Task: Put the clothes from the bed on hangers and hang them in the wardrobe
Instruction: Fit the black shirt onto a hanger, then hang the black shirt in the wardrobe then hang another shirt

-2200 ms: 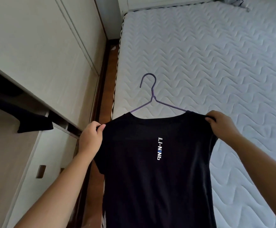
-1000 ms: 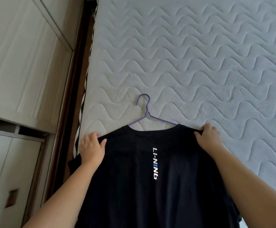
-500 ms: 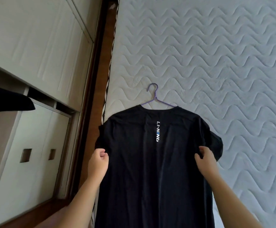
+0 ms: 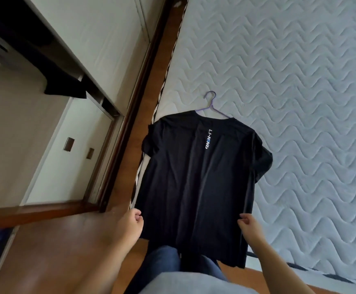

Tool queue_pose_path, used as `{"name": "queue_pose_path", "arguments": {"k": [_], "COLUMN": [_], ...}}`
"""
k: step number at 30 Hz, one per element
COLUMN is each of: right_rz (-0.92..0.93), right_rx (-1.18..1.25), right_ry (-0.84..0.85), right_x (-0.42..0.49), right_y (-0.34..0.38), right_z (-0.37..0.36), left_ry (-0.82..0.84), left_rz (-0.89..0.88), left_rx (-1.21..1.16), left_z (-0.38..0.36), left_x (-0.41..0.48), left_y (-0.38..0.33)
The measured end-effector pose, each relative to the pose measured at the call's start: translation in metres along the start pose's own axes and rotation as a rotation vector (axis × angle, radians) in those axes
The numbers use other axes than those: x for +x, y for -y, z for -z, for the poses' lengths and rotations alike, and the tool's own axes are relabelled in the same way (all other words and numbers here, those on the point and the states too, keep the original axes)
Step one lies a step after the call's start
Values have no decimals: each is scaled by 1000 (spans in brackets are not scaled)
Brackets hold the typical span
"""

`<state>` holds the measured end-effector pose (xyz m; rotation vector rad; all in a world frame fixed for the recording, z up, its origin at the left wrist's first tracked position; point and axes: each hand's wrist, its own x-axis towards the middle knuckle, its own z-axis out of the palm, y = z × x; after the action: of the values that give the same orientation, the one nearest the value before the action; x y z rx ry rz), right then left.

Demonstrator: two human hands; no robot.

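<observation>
Looking down, we see a black T-shirt (image 4: 194, 187) lying back-up along the left side of the bed (image 4: 300, 92), on its pale quilted mattress. White lettering runs down the cloth just below the collar. A purple wire hanger (image 4: 212, 102) sits inside the shirt. Its hook and the tops of its arms stick out of the neck opening and rest on the mattress, pointing away from the person. The shirt's left sleeve hangs over the mattress's side edge, and the right sleeve lies bunched on the quilting. The lower part of the shirt reaches past the mattress corner, above the wooden floor (image 4: 56, 240).

We find both hands low on the shirt, near its hem. The left hand (image 4: 133, 221) has its fingers curled in, pinching the shirt's left side edge. The right hand (image 4: 249, 224) pinches the right side edge the same way, thumb against bent fingers. Between the forearms we make out the person's blue jeans (image 4: 162, 259) and a grey top (image 4: 194, 283).

To the left, across a strip of floor, stands the wardrobe (image 4: 100, 39) with pale panels. One compartment is open, and a dark garment (image 4: 64, 88) hangs inside it. Lower fronts below carry two square recessed pulls (image 4: 69, 144)
</observation>
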<state>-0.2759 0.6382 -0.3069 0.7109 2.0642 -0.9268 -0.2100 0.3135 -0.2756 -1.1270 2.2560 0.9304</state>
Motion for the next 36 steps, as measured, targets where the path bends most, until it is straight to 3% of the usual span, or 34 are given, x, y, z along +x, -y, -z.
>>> {"name": "queue_pose_path", "arguments": {"k": [14, 23, 31, 36], "right_rz": [71, 167, 222, 376], "right_rx": [-69, -293, -306, -537], "right_ry": [-10, 56, 46, 180], "right_x": [-33, -52, -119, -161], "right_y": [-21, 38, 115, 161], "right_z": [-4, -63, -204, -296], "left_ry": [-85, -170, -96, -75], "left_rz": [244, 365, 210, 82], "left_rx": [-185, -366, -417, -425], "left_z": [34, 65, 163, 231], "left_x": [-76, -79, -38, -14], "left_y": [130, 208, 277, 290]}}
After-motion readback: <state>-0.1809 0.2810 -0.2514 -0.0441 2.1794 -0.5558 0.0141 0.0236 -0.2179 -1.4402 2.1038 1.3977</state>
